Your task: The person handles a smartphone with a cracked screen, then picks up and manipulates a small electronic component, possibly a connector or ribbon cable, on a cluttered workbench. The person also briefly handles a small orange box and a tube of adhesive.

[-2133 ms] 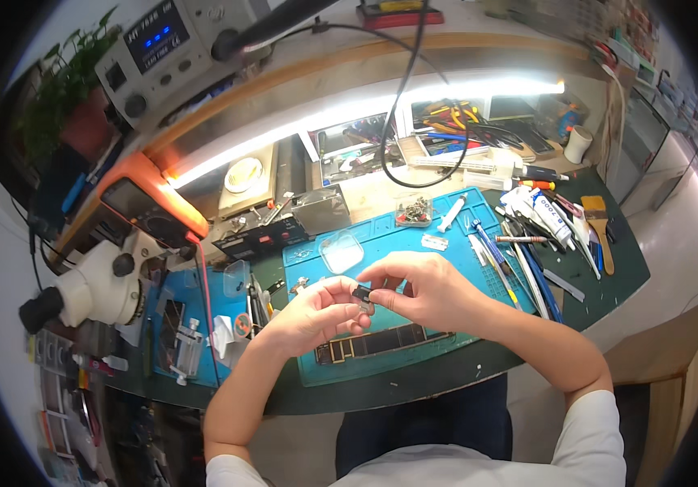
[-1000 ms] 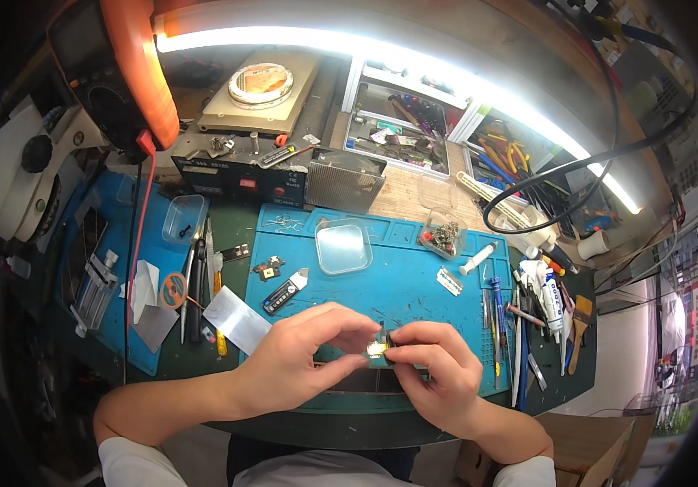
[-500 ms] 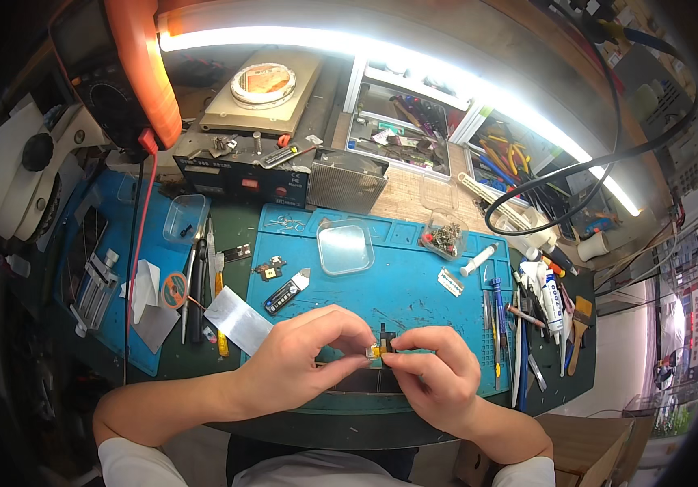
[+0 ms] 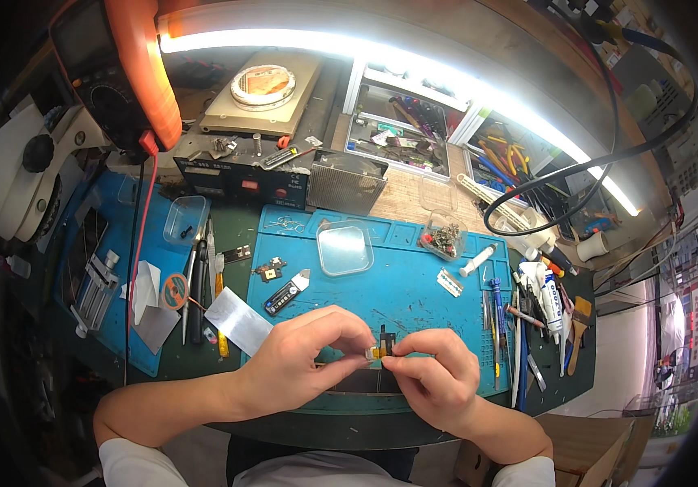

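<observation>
Close to the mat's front edge, my left hand is closed in a pinch, thumb and forefinger at the left side of a small electronic part. The part is black above, with a yellow-orange strip and a pale bit at the left fingertips. From the other side, my right hand pinches the same part near its lower right. Beneath the hands lies a dark flat panel, mostly hidden by them. A silvery metal plate is left of my left hand.
On the blue mat are a clear plastic box, a black-and-white cutter-shaped packet, a container of small metal parts and a syringe. Tools and a glue tube line the right. A multimeter hangs upper left.
</observation>
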A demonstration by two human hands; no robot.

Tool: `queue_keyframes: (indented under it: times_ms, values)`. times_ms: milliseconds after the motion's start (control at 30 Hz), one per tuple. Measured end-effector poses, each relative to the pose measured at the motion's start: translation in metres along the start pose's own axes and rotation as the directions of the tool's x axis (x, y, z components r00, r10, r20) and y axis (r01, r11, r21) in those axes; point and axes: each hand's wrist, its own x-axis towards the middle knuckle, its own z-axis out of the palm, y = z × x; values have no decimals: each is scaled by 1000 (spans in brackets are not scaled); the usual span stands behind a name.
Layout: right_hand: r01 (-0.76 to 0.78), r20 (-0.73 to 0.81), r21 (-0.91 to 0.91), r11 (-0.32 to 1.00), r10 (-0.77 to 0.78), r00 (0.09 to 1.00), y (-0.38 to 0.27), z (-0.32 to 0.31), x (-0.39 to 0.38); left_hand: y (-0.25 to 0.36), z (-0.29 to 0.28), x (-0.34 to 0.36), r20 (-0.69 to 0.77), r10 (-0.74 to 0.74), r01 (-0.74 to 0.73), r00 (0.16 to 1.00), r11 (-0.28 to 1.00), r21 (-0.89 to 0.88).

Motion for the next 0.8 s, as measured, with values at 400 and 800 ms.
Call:
queue_keyframes:
  times_ms: [400,800]
  values:
    - [11,-3,3,1000,-11,1000,0,1,0,1,0,0,-5,-20,20,1000,1000,16]
    - [15,5,4,1000,-15,1000,0,0,1,2,0,2,-27,49,-47,998,998,40]
